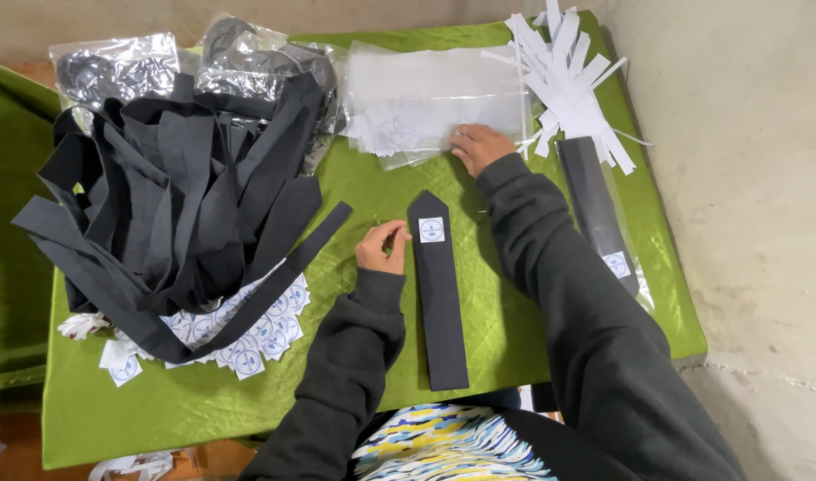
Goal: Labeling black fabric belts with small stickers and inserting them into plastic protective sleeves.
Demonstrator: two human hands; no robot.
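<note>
Head view: left hand (pixel 383 247) pinches the tie (pixel 438 289) edge, right hand (pixel 479 146) flat on bags (pixel 426 102) — slick plastic could slide, I'd judge.

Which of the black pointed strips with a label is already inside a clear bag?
The strip at the right table edge, beside the white paper strips. The one between the hands lies bare on the green cloth.

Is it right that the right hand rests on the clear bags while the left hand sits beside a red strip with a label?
Not quite: the head view shows the strip is black, not red. The right hand does rest on the clear bags, and the left hand sits beside the strip.
</note>
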